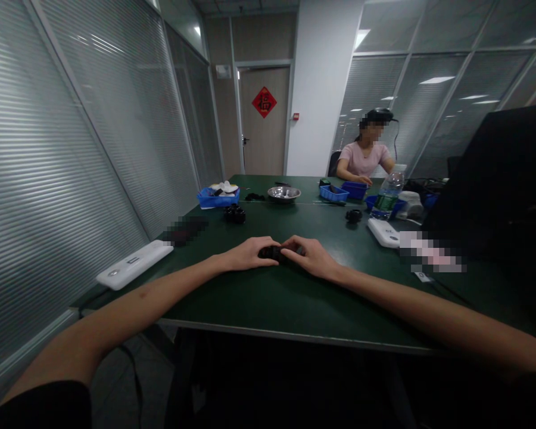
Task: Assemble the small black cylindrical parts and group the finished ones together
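Holding black part (272, 254), green table (277, 304) (blinds (129, 89) alongside)

Overall exposure is dim and cool; rectangular overhead lights reflect as glare in the glass partition (422, 110), and a soft sheen marks the table (339, 233). The black object (271, 254) and the dark panel (495, 179) show little detail. Wide-angle distortion stretches the forearms (397, 301) toward the edges; pixelated blocks obscure several patches.
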A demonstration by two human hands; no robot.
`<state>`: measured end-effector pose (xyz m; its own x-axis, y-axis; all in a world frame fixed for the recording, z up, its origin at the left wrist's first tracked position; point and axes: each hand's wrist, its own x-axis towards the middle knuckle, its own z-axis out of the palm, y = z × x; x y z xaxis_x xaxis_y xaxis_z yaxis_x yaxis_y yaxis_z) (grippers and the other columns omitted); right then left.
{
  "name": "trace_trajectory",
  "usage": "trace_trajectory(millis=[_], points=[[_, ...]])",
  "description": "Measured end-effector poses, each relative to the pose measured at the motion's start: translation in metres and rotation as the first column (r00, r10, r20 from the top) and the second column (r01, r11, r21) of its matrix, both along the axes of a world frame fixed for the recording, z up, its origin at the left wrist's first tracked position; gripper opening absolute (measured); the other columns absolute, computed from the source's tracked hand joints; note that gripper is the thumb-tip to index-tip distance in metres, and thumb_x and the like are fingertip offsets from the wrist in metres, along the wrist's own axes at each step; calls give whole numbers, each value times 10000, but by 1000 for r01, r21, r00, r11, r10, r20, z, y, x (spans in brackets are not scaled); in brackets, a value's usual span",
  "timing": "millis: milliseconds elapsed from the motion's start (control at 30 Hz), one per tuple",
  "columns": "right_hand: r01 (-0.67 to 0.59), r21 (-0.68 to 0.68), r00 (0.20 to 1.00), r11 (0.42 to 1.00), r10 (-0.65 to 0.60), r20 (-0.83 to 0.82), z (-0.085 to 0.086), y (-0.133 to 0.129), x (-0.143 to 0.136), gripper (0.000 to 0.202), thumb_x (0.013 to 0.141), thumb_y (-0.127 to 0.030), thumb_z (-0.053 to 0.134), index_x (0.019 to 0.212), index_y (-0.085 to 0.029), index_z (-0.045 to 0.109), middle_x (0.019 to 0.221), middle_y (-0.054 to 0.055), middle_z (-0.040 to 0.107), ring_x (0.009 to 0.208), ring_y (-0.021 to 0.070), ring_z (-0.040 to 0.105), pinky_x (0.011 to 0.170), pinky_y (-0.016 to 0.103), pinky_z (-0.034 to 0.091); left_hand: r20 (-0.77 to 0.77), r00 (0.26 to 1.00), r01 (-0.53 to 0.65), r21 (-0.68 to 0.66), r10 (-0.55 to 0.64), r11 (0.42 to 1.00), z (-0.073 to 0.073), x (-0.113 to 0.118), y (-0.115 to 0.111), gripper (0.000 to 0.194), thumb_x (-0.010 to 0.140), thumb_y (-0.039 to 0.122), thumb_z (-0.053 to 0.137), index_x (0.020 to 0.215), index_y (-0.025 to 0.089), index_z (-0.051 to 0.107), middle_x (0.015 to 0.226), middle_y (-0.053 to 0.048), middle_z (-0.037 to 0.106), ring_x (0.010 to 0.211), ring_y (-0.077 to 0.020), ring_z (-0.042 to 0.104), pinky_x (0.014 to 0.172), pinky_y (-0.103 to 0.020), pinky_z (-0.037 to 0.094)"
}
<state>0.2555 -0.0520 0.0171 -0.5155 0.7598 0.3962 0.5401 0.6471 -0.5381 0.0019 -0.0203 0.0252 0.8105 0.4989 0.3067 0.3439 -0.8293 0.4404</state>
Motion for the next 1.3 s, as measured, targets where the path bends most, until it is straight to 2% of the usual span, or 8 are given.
trace_trajectory(millis=[133,267,433,633,733,933,1167,1300], points=[[-7,31,1000,999,7,-5,1,-2,0,270,978,-439,642,1092,-199,693,979,49,728,845,192,666,776,329,526,-1,1000,11,-3,-11,1000,1,1,-1,436,936,465,689,1260,176,645,1105,-76,648,1006,-213,620,867,-322,474],[-20,101,999,995,17,28,0,-4,0,276,931,-408,711,1109,-206,646,1031,60,695,883,201,657,796,337,526,3,1000,18,-5,-18,1000,-1,2,0,439,930,463,699,1258,177,646,1098,-76,652,1007,-218,620,860,-320,469],[-38,96,999,995,37,19,-1,-4,0,336,894,-399,751,1144,-219,617,1065,60,687,897,205,655,818,351,531,-1,1000,18,-20,-18,1000,-1,2,1,423,934,450,696,1254,180,643,1111,-80,651,1010,-220,620,863,-326,473],[0,34,1000,999,-1,15,1,-5,0,234,985,-397,600,1127,-217,645,998,51,714,859,201,661,759,333,522,0,1000,12,-27,-12,1000,0,2,-1,400,937,470,684,1208,177,650,1109,-74,645,1015,-216,620,871,-320,478],[-27,33,999,999,26,20,3,-6,1,240,977,-391,615,1139,-217,641,1026,56,708,893,209,660,785,346,525,0,1000,7,-24,-7,1000,0,2,-1,416,937,490,681,1210,178,649,1101,-72,645,1006,-215,621,871,-320,479],[-64,115,997,991,58,54,3,-7,2,245,919,-323,694,1117,-212,601,1078,73,665,942,219,633,831,365,526,2,1000,9,-16,-9,1000,0,1,-1,437,948,503,662,1234,173,637,1104,-81,645,1008,-218,620,868,-318,475],[-36,70,999,997,35,21,5,-8,0,244,953,-329,636,1160,-201,613,1085,73,687,933,209,647,832,351,521,-14,1000,12,-3,-12,1000,-2,1,2,410,956,501,651,1205,175,636,1096,-78,639,1005,-221,618,867,-327,478],[-45,28,999,999,44,19,4,-6,1,231,976,-348,600,1150,-198,621,1034,59,700,903,203,657,809,341,518,-28,1000,10,29,-9,1000,-3,1,2,428,963,498,640,1260,190,626,1144,-90,632,1055,-237,604,907,-352,483]])
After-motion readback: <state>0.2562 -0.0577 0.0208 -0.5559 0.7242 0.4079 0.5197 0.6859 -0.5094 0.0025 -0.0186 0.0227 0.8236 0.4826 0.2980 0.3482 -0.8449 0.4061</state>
